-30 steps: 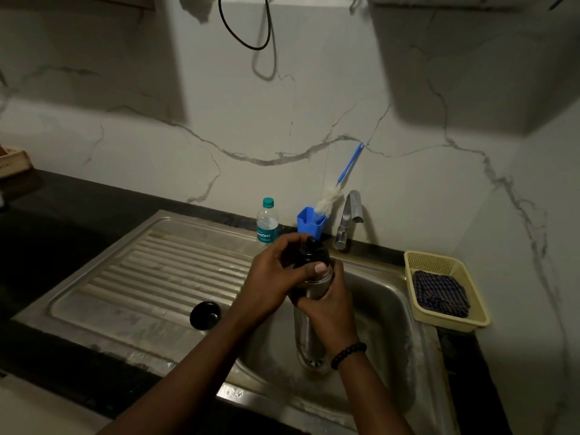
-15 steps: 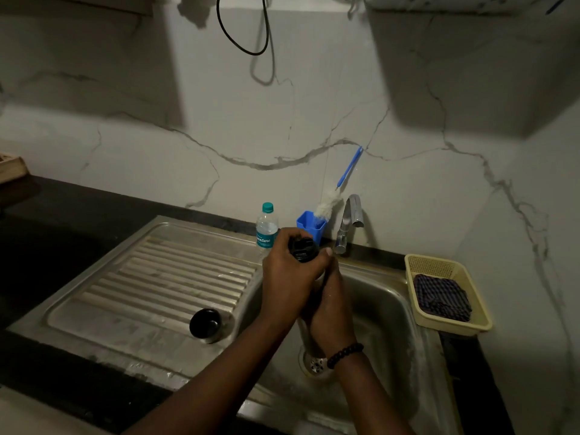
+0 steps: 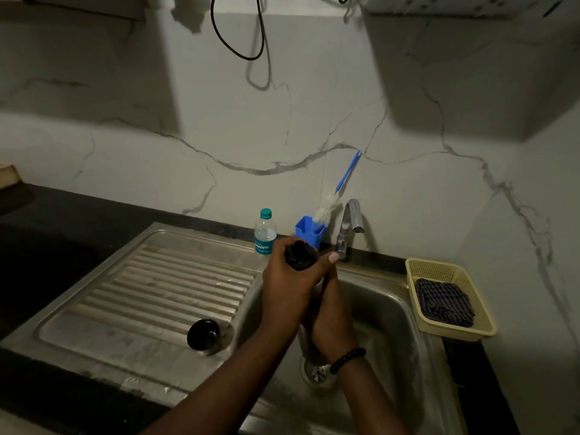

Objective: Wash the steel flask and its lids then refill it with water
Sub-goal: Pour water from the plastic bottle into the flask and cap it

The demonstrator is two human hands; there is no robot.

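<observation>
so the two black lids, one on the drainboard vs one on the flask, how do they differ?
The loose lid lies by itself on the ribbed drainboard, touched by nothing; the inner lid sits atop the steel flask over the basin, gripped by the left hand. The loose lid looks wider and cup-like; the inner lid looks narrower. Both are black.
</observation>
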